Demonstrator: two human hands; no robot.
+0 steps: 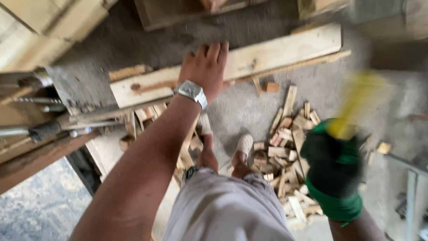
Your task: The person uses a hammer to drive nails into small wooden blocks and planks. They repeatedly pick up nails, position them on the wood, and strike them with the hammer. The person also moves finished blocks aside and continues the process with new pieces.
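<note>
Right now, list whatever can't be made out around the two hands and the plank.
- Yellow tool, head view: motion blur smears it, so its kind is unclear.
- Right hand: the dark and green glove covers the fingers.
- Long plank: the left hand covers its middle.
- Scrap pile: its near side is hidden behind the person's leg.

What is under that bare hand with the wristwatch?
The left hand rests flat on a long pale wooden plank that lies across the concrete floor. The patch of plank beneath the palm is covered, so its surface there cannot be seen.
</note>
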